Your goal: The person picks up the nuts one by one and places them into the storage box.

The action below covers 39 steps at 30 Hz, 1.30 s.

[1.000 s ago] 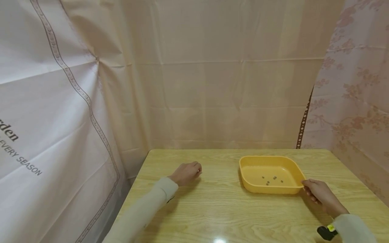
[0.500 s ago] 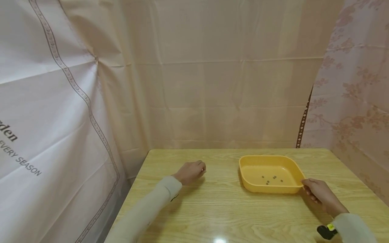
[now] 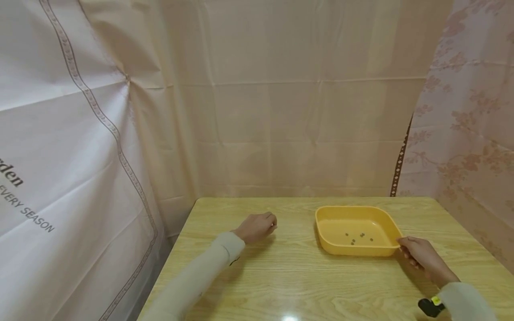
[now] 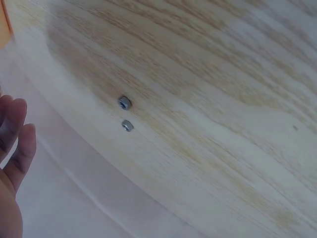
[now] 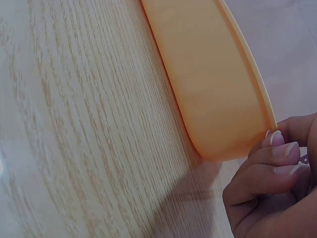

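My right hand [image 3: 425,258] pinches the near right corner of a yellow tray [image 3: 357,251] by its rim. In the right wrist view, thumb and fingers meet at the edge of the tray [image 5: 213,84]. Several small metal nuts [image 3: 362,235] lie scattered on the tray's floor. My left hand [image 3: 255,227] is over the table to the left of the tray, fingers loosely bent. In the left wrist view, a metal nut [image 4: 125,102] and a second, smaller-looking nut [image 4: 127,125] lie close together on the wood. The fingers [image 4: 19,111] there are apart from both, with nothing visible between them.
The light wood table [image 3: 297,285] has rounded far corners. Hanging cloth sheets [image 3: 305,133] enclose its back and both sides. A dark device with a yellow mark [image 3: 431,306] sits at the right wrist.
My left hand has drifted a little to the right over the table, toward the tray. The right hand keeps its hold on the rim, and the tray has stayed nearly in place.
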{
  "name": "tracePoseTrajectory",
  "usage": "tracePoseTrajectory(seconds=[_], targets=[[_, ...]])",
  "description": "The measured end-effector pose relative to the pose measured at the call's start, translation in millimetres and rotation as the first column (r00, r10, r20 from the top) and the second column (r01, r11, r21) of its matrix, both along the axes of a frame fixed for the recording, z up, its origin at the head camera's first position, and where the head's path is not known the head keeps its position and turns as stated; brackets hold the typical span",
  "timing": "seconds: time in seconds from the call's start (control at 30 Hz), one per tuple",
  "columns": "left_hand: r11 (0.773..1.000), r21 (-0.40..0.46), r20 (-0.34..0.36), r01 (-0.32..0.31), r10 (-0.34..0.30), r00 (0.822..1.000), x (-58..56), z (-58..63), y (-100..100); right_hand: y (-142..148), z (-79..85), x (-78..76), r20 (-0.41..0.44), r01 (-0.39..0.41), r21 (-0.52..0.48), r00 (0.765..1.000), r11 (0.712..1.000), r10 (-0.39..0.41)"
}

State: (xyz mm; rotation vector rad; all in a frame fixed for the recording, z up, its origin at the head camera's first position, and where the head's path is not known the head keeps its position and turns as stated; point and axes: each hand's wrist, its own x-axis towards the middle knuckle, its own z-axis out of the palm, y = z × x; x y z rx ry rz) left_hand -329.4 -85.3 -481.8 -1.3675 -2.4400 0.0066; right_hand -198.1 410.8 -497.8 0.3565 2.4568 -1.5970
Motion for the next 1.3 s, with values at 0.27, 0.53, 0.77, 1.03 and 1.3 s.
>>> tracePoseTrajectory(seconds=[0.27, 0.53, 0.77, 1.03, 1.3], targets=[[1.000, -0.010, -0.007, 0.013, -0.013, 1.000, -2.0, -0.1, 12.5, 1.0, -0.2, -0.2, -0.001, 0.004, -0.007, 1.000, 1.000, -0.004], [1.000, -0.010, 0.020, 0.019, -0.019, 1.000, -2.5, 0.6, 25.2, 1.1, -1.5, 0.3, -0.001, 0.004, -0.012, 1.000, 1.000, -0.004], [0.999, -0.014, -0.014, 0.048, -0.048, 0.999, -5.7, -0.5, 37.7, -0.4, -1.1, 0.0, 0.000, 0.018, -0.030, 1.000, 0.999, -0.018], [0.999, -0.022, -0.024, 0.050, -0.050, 0.998, -4.6, -0.2, 52.9, -0.9, -1.6, 0.4, -0.002, 0.019, -0.044, 1.000, 0.999, -0.019], [0.998, -0.022, -0.007, 0.062, -0.062, 0.998, -2.6, 3.7, 67.4, -0.3, -3.5, -0.7, -0.010, 0.023, -0.053, 1.000, 0.998, -0.024]])
